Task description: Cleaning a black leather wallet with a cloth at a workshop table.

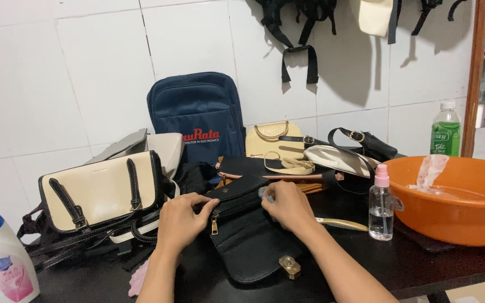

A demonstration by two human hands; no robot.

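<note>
Nearest, at the bottom left of the frame, stands a white bottle (1,261) with a blue cap, and a bit of pink cloth (137,279) peeks out by the left arm. Both arms come up from the bottom middle onto the dark table (422,266).

The black bag (245,230) lies flat in the middle of the frame, its flap toward the camera and a gold clasp (289,266) at the flap's end. It probably lies flat so both hands can work on it. The left hand (181,220) curls over the bag's left top edge, its grip clamped there to keep the bag steady, just above a gold zipper pull (214,225). The right hand (289,205) bends at the wrist, fingers pressed together on a small greyish thing against the bag's top; I cannot tell what it is.

To the right stand a clear spray bottle (381,205) with a pink top and an orange basin (458,196). Left is a cream and black bag (101,191). Farther back, a blue backpack (197,115) leans on the white tiled wall (57,73).
</note>
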